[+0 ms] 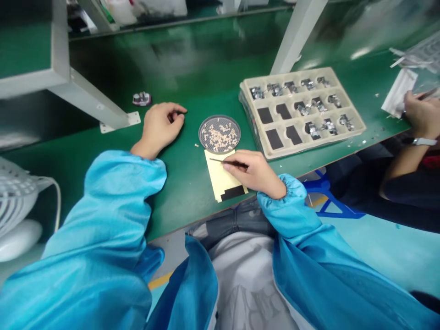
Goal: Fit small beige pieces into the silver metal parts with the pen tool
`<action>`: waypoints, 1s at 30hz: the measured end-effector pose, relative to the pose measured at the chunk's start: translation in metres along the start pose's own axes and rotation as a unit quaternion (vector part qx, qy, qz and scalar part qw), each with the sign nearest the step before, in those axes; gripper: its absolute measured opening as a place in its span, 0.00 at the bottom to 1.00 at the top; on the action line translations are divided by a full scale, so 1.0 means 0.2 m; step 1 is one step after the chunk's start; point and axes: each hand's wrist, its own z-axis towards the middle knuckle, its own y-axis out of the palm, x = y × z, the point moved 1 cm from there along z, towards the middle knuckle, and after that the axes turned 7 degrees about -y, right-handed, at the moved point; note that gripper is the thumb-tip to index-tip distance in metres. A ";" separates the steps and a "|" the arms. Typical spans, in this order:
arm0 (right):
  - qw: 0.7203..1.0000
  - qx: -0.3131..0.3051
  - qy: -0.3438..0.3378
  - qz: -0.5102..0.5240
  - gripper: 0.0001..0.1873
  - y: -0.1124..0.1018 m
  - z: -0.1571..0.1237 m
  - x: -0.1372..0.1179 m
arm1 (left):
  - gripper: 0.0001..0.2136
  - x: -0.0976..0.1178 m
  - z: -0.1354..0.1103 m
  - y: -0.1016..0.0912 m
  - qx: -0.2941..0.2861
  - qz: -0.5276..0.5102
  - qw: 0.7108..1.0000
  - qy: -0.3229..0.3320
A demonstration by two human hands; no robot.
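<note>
My right hand (252,170) grips dark, thin tweezers (220,161) whose tip points left over a yellow sheet (217,176). A black strip (232,192) lies along the sheet's near end. Just beyond the sheet, and touching its far end, sits a round grey mesh dish (220,118) with many tiny beige pieces (220,136) scattered in it. To the left of the dish, my left hand (161,126) rests on the green table (182,183), loosely bent, thumb and forefinger apart, holding nothing. One small beige piece (196,145) lies on the table between hand and dish.
A beige compartment tray (311,146) with small metal parts and several dark pads stands at right. A small metal-and-purple part (142,98) lies beyond my left hand. Shelf legs (99,101) rise from the table. At far right, a co-worker's hand (423,112) is near a white piece (400,91).
</note>
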 end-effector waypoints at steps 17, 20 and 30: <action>0.998 -0.042 -0.043 -0.006 0.12 -0.02 0.00 -0.02 | 0.16 0.25 0.35 0.05 -0.026 -0.025 0.999 -0.039; 0.997 -0.035 -0.068 -0.013 0.12 0.00 -0.01 -0.01 | 0.16 0.51 0.72 0.21 -0.073 -0.042 0.996 0.039; 0.991 -0.101 -0.083 -0.037 0.16 0.03 -0.01 0.05 | 0.29 1.14 1.51 1.12 -0.222 -0.058 0.971 0.063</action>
